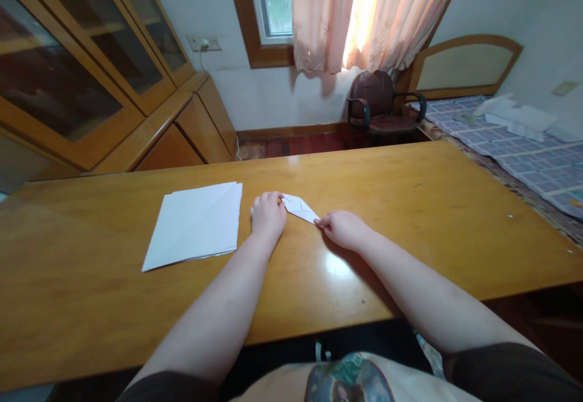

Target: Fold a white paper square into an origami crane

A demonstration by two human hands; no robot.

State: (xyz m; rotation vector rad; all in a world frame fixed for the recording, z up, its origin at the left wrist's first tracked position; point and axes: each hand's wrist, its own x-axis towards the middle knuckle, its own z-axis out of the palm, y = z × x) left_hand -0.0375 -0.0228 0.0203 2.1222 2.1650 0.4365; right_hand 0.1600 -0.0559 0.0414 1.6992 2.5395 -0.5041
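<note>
A small folded white paper piece (299, 207) lies on the wooden table (410, 207) between my two hands. My left hand (268, 215) rests with curled fingers on the paper's left end, pressing it down. On the paper's right tip, my right hand (342, 228) pinches with thumb and fingertips. To the left of my left hand, a stack of white paper sheets (195, 224) lies flat, apart from both hands.
A wooden cabinet with glass doors (86, 68) stands at the left. Beyond the table's far edge are a dark armchair (380, 101), a window with pink curtains (359, 13), and a bed with a checked cover (532, 147) at the right.
</note>
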